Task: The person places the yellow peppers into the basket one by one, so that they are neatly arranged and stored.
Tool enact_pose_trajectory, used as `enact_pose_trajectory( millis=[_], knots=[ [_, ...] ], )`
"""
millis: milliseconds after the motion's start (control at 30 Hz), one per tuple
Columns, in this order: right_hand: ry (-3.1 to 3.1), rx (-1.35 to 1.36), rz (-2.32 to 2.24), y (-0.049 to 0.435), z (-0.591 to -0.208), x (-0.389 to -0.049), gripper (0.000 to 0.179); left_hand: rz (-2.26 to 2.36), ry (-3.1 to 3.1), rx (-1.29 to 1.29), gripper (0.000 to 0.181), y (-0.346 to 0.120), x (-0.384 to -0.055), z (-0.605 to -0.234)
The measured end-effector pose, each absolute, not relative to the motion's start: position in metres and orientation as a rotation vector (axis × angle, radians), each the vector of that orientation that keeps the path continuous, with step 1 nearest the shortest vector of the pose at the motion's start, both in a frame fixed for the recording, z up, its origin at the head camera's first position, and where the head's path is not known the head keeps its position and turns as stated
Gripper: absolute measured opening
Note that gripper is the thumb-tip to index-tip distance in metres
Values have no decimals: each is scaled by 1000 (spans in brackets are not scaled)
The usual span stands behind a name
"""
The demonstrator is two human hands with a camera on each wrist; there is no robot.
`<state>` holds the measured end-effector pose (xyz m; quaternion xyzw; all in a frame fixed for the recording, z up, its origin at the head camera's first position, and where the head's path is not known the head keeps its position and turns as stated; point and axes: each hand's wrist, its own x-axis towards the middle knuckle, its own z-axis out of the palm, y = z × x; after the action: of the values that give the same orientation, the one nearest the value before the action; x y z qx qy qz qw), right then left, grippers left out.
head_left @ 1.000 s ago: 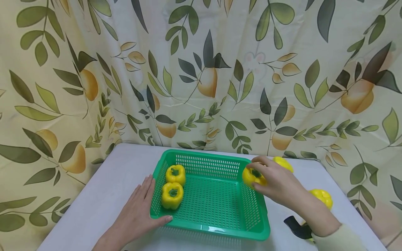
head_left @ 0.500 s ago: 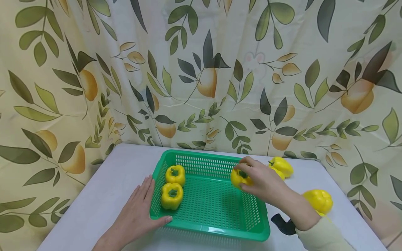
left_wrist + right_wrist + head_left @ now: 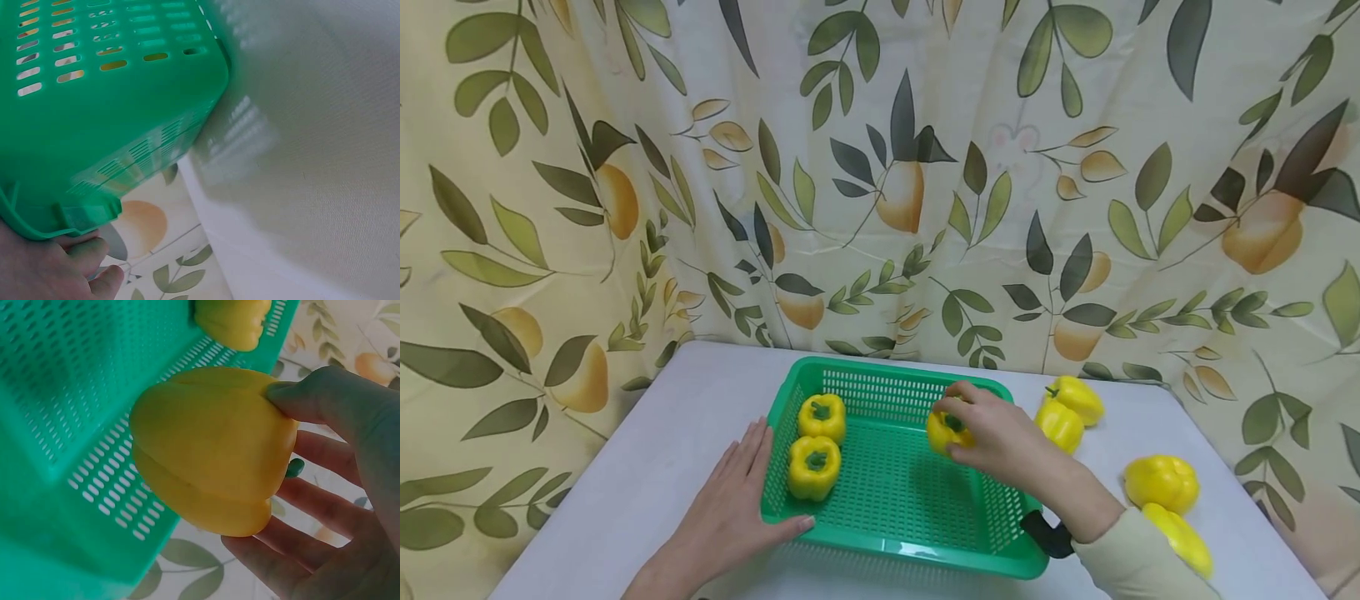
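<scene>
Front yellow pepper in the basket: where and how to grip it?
Probably its shoulders, around the stem, from above and slightly right. The front pepper stands stem up; the rear pepper crowds its far side, the basket wall its left.

You wear a pale cream sleeve [image 3: 1138,557] on your right arm [image 3: 1063,483], a curved black piece [image 3: 1047,535] beside its cuff [image 3: 1101,533]; your fingers [image 3: 322,503] are bare.

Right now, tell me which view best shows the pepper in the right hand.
The right wrist view: the held pepper is large, mostly uncovered. The head view shows it smaller, partly behind the right hand. In the left wrist view I can't pick it out.
</scene>
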<state>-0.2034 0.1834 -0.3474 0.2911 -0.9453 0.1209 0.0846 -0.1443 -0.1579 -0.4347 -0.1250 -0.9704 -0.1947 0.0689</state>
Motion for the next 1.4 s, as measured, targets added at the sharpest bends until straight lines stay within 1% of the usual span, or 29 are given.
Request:
enact_pose_trajectory(
  millis=[800, 1400],
  knots=[
    [-2843, 958, 391, 148, -372, -222, 39, -591, -2928, -375, 122, -158, -145, -435],
    [-2908, 1020, 356, 115, -382, -237, 36, -580, -2932, -386, 121, -157, -144, -432]
  ],
)
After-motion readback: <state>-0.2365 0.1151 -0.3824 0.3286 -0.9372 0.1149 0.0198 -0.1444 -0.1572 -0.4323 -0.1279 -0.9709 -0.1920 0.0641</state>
